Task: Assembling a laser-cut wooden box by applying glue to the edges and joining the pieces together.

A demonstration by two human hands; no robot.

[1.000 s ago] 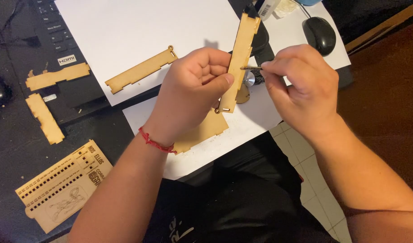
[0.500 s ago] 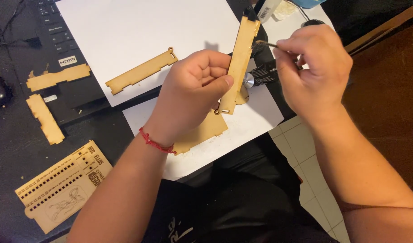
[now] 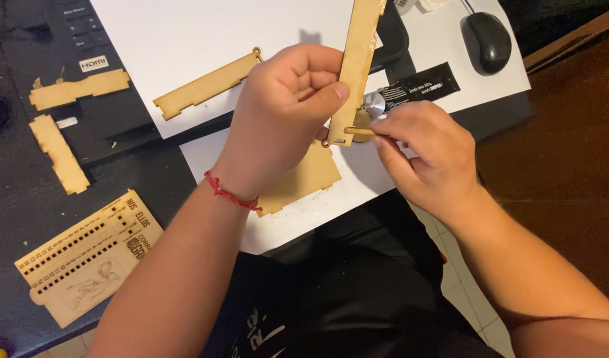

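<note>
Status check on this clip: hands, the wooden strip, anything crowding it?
Left hand grips long tan laser-cut wooden strip, upright. Right hand pinches small wooden peg at strip's lower end. Black glue tube lies just behind.

wooden strip (image 3: pixel 355 63) between both hands, mouse (image 3: pixel 487 41) behind, perhaps on paper (image 3: pixel 185 46).

Filmed from a single head-worn camera, aimed steeply down over the wearer's own forearms and lap. Held close: left hand (image 3: pixel 288 113) and right hand (image 3: pixel 427 156) filled the middle of the frame, near the lens. Faced the near edge of a dark desk (image 3: pixel 26 199) carrying white paper sheets (image 3: pixel 198 40), with tiled floor (image 3: pixel 464 292) showing lower right. Tilted slightly, so the desk edge ran diagonally. No second view to share anything with.
</note>
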